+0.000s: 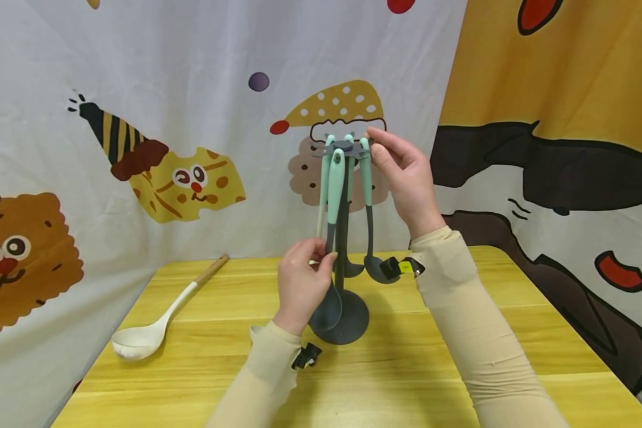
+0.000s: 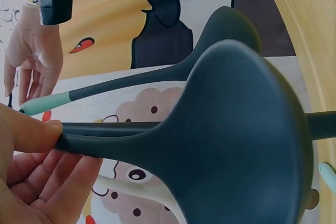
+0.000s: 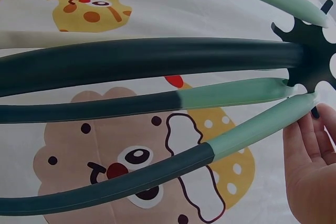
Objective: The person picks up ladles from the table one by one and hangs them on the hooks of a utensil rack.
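A dark grey utensil stand (image 1: 355, 324) holds several hanging utensils with mint green handles. At its front hangs a ladle (image 1: 334, 187) with a dark shaft and bowl. My left hand (image 1: 305, 279) pinches that ladle's shaft just above the bowl, thumb on one side and fingers on the other, as the left wrist view shows. My right hand (image 1: 406, 178) is up at the top of the stand, thumb and index finger around the end of a prong on the notched hook ring (image 3: 312, 51). Beside those fingers hangs another mint-handled ladle (image 1: 366, 178).
A white ladle (image 1: 139, 342) with a wooden handle lies on the wooden table (image 1: 406, 380) at the left. A pale shaft (image 2: 136, 190) hangs among the other utensils. A cartoon-printed cloth (image 1: 203, 59) hangs close behind the table.
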Demonstrator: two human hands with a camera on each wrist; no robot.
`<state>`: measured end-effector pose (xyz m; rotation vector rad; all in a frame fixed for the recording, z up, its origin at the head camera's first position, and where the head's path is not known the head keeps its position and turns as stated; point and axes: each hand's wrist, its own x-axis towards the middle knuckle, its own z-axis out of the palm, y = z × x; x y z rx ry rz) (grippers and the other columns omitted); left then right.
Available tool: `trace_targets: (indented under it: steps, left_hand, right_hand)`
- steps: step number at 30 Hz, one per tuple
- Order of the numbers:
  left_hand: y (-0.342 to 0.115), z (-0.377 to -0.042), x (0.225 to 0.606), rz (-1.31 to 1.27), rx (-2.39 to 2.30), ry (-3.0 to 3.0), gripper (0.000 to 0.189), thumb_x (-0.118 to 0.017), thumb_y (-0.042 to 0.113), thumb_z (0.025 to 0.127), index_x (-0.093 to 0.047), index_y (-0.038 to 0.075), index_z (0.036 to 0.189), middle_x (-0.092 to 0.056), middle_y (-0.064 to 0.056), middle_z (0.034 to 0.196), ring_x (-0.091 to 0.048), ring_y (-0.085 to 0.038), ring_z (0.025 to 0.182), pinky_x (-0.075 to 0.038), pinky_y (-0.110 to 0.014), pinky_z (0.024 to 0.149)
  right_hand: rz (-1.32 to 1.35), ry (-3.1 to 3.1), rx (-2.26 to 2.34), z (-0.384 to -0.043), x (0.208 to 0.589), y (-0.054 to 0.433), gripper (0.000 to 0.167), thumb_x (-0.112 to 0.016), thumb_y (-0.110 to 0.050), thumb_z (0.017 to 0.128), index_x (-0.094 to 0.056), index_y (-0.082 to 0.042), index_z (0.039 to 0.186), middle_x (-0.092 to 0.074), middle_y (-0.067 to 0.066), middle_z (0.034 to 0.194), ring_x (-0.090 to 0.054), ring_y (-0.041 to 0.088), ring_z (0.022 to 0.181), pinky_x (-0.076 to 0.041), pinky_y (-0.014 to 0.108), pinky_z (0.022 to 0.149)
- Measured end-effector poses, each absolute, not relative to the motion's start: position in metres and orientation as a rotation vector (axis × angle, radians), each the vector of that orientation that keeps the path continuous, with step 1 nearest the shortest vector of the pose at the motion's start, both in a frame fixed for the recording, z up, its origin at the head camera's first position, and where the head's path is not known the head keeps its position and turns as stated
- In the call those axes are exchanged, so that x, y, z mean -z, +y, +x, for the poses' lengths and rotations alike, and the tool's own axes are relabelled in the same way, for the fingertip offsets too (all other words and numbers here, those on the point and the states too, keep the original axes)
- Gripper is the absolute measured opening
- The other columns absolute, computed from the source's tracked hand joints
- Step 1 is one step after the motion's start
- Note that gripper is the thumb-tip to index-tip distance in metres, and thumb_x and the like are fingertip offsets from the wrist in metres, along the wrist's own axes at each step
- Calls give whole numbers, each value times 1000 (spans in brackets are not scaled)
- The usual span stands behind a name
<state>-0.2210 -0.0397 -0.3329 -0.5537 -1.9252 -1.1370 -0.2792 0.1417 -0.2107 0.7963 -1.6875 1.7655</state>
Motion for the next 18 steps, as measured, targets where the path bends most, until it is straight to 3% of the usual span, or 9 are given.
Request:
trace_targets:
  steps: [18]
  left_hand:
    - [-34,-226,336,-549,1142,-1917,12,-80,2,81,-68,3,84,-65,-6,79,-65,-18,70,-56,-27,58]
  right_hand:
    - [780,-1686,-1816,-280,210,142,34,-60,-5,98,-62,3,131,-60,20,129,-61,20,110,-47,33,101]
